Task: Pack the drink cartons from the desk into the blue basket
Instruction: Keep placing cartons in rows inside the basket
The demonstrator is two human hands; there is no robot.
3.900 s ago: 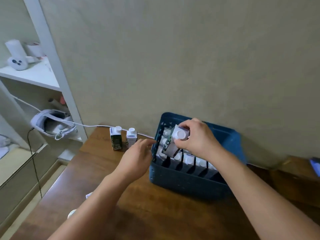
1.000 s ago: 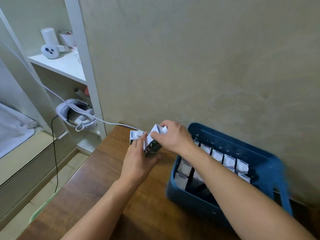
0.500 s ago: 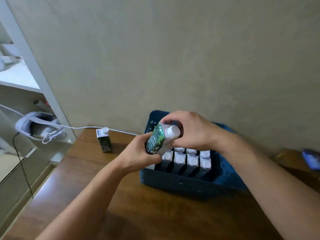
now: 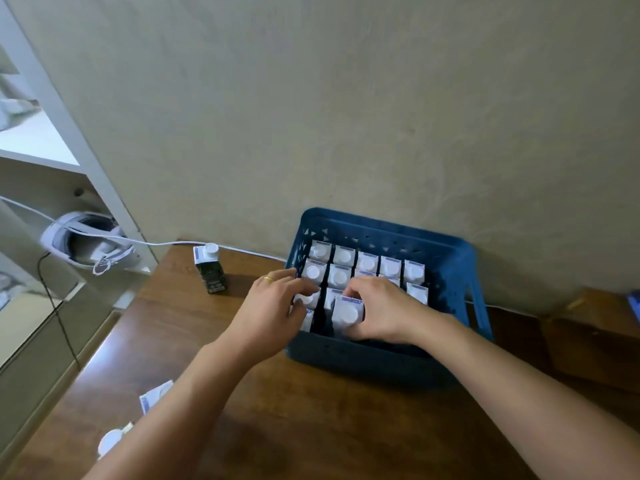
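Now carton (image 4: 347, 317) within right hand (image 4: 381, 308)

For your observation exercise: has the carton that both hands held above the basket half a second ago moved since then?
Yes. The carton has gone down into the front row of the blue basket, below its rim, with the right hand gripping it.

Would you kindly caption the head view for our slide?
Right hand seats a carton in the blue basket; left hand steadies its neighbours.

Both forearms extended toward 12 o'clock. Left hand (image 4: 268, 308) fingers curled, ring visible. Right hand (image 4: 379, 311) fingers curled, pinching.
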